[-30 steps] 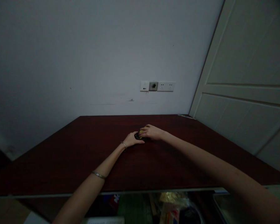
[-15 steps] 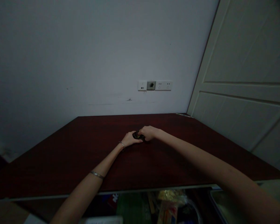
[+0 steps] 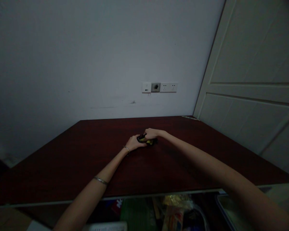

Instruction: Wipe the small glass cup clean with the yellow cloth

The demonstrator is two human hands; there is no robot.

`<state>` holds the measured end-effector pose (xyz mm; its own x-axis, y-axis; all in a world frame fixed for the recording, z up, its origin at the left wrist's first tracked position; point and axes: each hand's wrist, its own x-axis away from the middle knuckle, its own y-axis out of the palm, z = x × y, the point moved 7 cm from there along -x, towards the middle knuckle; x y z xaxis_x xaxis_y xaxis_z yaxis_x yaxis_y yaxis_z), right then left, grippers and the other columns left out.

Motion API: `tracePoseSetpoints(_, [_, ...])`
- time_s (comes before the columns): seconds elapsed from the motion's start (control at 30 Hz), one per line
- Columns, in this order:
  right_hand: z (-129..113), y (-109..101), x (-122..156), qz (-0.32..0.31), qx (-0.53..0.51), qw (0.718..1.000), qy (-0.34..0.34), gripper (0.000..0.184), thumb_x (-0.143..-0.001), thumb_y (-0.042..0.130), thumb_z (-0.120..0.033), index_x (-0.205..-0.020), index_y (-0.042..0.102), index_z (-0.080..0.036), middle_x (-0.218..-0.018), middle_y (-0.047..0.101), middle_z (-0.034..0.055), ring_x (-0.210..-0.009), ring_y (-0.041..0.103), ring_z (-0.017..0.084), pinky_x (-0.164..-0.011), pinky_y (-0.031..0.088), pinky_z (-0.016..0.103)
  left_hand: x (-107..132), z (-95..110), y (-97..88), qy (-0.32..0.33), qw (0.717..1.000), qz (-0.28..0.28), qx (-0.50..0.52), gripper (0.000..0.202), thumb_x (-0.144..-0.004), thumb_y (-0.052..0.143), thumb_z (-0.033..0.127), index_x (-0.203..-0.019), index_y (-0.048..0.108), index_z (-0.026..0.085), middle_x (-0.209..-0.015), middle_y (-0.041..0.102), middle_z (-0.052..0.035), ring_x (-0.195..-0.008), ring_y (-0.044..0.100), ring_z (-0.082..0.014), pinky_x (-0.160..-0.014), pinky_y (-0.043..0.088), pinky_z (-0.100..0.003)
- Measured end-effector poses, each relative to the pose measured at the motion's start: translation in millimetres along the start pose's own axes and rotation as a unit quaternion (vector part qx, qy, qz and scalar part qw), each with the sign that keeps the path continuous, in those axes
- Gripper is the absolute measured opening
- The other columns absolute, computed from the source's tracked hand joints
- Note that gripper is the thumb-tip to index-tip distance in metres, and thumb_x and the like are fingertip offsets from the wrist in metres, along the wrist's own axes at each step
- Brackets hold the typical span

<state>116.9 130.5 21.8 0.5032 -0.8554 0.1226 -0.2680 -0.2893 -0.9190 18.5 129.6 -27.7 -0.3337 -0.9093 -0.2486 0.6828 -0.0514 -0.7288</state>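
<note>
Both my arms reach far out over a dark red-brown table [image 3: 62, 166]. My left hand [image 3: 134, 143] and my right hand [image 3: 152, 133] meet at the table's middle, fingers curled round a small black and yellow object [image 3: 146, 140] that lies on the tabletop. The object is too small and dark to name. My right hand grips it from above and from the right, my left from the left. A thin bracelet sits on my left wrist and another further up the forearm.
A white wall stands behind the table, with a strip of sockets [image 3: 159, 87] above it. A pale panelled door [image 3: 250, 86] fills the right side. Under the table's near edge lie bags and packets [image 3: 173, 211] on the floor.
My right hand has lifted a little and shifted back, so more of the yellow part of the object shows between the hands. The left hand has stayed put.
</note>
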Motion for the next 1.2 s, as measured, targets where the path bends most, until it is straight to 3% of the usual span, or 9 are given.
tracePoseSetpoints(0.2, [12,0,1,-0.002,-0.171,0.985,0.011,0.009,-0.058,0.052,-0.02,-0.051,0.054,-0.014,-0.047,0.052,-0.0013,-0.041,0.045,0.008,-0.04,0.033,0.02,2,1,-0.5,-0.006,1.0,-0.001,0.017,0.059,-0.05,0.071,0.051,-0.097,0.064,0.016,-0.086,0.068,-0.0061,-0.082,0.062,-0.0237,-0.069,0.046,-0.028])
tracePoseSetpoints(0.43, [43,2,3,0.039,-0.358,0.932,0.029,0.006,-0.053,0.045,-0.017,-0.052,0.05,-0.014,-0.042,0.051,-0.0005,-0.036,0.044,0.009,-0.037,0.034,0.02,4,1,-0.7,0.007,0.999,-0.004,0.037,0.065,-0.051,0.071,0.054,-0.103,0.061,0.016,-0.094,0.067,-0.0082,-0.086,0.062,-0.0246,-0.073,0.047,-0.03])
tracePoseSetpoints(0.6, [64,-3,10,0.127,-0.485,0.865,0.001,0.017,-0.057,0.045,-0.025,-0.07,0.052,-0.016,-0.056,0.059,0.0031,-0.048,0.055,0.014,-0.045,0.044,0.023,1,-4,0.9,0.002,0.999,-0.005,0.037,0.069,-0.05,0.072,0.054,-0.106,0.06,0.015,-0.099,0.066,-0.0099,-0.092,0.061,-0.0268,-0.081,0.047,-0.034])
tracePoseSetpoints(0.73, [68,-4,16,0.188,-0.556,0.809,-0.027,0.024,-0.061,0.046,-0.031,-0.08,0.05,-0.017,-0.07,0.064,0.0059,-0.061,0.061,0.018,-0.056,0.05,0.029,-3,-12,5.9,-0.006,0.997,-0.026,0.077,0.082,-0.047,0.075,0.05,-0.118,0.052,0.015,-0.114,0.06,-0.0123,-0.105,0.056,-0.0274,-0.092,0.042,-0.036])
tracePoseSetpoints(0.83, [69,-1,21,0.213,-0.637,0.74,-0.026,0.022,-0.066,0.048,-0.031,-0.08,0.051,-0.015,-0.073,0.065,0.0087,-0.065,0.063,0.021,-0.06,0.052,0.034,-6,-22,6.7,-0.037,0.991,-0.028,0.125,0.095,-0.049,0.075,0.051,-0.128,0.04,0.011,-0.131,0.046,-0.0181,-0.119,0.045,-0.0295,-0.1,0.034,-0.038])
tracePoseSetpoints(0.9, [69,-1,25,0.233,-0.675,0.699,-0.029,0.022,-0.067,0.051,-0.03,-0.083,0.051,-0.015,-0.075,0.065,0.0083,-0.065,0.063,0.022,-0.06,0.053,0.035,-7,-26,0.5,-0.058,0.986,-0.005,0.155,0.09,-0.058,0.068,0.055,-0.13,0.038,0.01,-0.136,0.039,-0.0201,-0.125,0.039,-0.0294,-0.103,0.031,-0.038])
tracePoseSetpoints(0.97, [65,-6,29,0.254,-0.676,0.689,-0.055,0.025,-0.069,0.052,-0.03,-0.091,0.05,-0.018,-0.082,0.066,0.0059,-0.068,0.063,0.02,-0.061,0.053,0.035,-7,-25,-13.9,-0.061,0.982,0.047,0.172,0.079,-0.066,0.06,0.057,-0.128,0.041,0.011,-0.136,0.038,-0.0188,-0.126,0.038,-0.0276,-0.104,0.029,-0.036])
tracePoseSetpoints(1.07, [55,-13,34,0.274,-0.655,0.698,-0.092,0.033,-0.07,0.056,-0.033,-0.1,0.049,-0.023,-0.092,0.065,0.0029,-0.076,0.064,0.018,-0.066,0.052,0.031,-4,-10,-42.0,-0.023,0.97,0.136,0.199,0.065,-0.069,0.06,0.051,-0.12,0.051,0.012,-0.13,0.048,-0.0146,-0.122,0.042,-0.0254,-0.103,0.031,-0.035])
tracePoseSetpoints(1.2, [39,-12,36,0.275,-0.629,0.72,-0.104,0.042,-0.066,0.063,-0.037,-0.103,0.054,-0.02,-0.096,0.066,0.0041,-0.083,0.063,0.018,-0.074,0.05,0.028,1,12,-59.6,-0.011,0.93,0.169,0.327,0.053,-0.071,0.059,0.048,-0.11,0.058,0.012,-0.12,0.057,-0.0121,-0.115,0.05,-0.0243,-0.097,0.039,-0.037])
